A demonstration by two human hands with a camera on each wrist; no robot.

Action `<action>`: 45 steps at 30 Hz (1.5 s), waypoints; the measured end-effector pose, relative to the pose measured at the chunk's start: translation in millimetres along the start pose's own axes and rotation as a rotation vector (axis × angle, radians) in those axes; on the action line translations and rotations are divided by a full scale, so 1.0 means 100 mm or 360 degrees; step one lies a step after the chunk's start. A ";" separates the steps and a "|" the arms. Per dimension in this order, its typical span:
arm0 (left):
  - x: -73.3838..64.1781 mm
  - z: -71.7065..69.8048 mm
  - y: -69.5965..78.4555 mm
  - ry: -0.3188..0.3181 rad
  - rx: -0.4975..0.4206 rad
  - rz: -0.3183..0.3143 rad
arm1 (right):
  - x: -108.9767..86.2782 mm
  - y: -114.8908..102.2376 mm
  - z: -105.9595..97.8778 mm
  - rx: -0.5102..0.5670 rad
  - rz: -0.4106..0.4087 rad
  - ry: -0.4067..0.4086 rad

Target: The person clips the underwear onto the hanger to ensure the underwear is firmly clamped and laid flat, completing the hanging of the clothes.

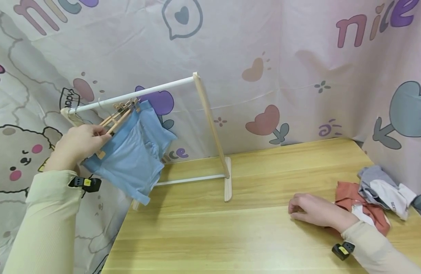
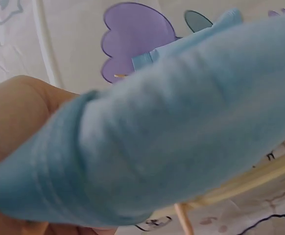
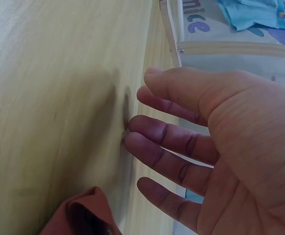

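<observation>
My left hand [image 1: 81, 140] pinches the wooden bar of a clip hanger [image 1: 120, 121] at the left end of the rack. Light blue shorts [image 1: 128, 156] are clipped to the hanger and hang at a slant below the white rail [image 1: 166, 86]. Other wooden hangers [image 1: 106, 121] are bunched behind; whether the held hanger's hook sits on the rail, I cannot tell. The shorts' blurred cloth fills most of the left wrist view. Low over the table, my right hand [image 1: 314, 209] has loosely bent fingers and nothing in them, beside a rust-red garment [image 1: 347, 194].
The wooden rack [image 1: 209, 114] stands on the wood-grain table [image 1: 258, 236], its foot [image 1: 228, 190] near the middle. A grey and white garment [image 1: 375, 186] lies crumpled at the right edge, against the red one. Printed curtains [image 1: 224, 45] close off the back and sides.
</observation>
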State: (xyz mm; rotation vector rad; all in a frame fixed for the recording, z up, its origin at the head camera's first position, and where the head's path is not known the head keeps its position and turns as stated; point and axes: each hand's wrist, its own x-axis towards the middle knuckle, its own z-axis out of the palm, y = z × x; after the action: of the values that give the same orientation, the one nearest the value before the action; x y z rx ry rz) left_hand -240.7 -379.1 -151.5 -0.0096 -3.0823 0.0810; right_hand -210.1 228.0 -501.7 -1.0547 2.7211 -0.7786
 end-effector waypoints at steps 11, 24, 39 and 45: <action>0.04 0.17 -0.15 0.0074 -0.0018 -0.0010 | -0.01 0.02 0.03 0.0004 0.0019 0.0014; 0.01 0.26 -0.10 0.0234 -0.0076 -0.0028 | -0.03 0.03 0.06 -0.0009 -0.0002 0.0049; -0.04 0.36 -0.08 0.0331 -0.0176 -0.0030 | -0.01 0.05 0.04 -0.0012 0.0003 0.0065; 0.00 0.39 -0.01 0.0370 -0.0159 0.0031 | -0.02 0.04 0.05 -0.0017 0.0026 0.0061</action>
State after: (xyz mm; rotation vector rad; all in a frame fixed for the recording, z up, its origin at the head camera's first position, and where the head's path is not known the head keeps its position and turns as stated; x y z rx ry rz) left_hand -242.8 -381.9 -190.2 -0.0498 -2.8506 -0.0689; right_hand -209.1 229.8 -507.7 -1.0286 2.7652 -0.7913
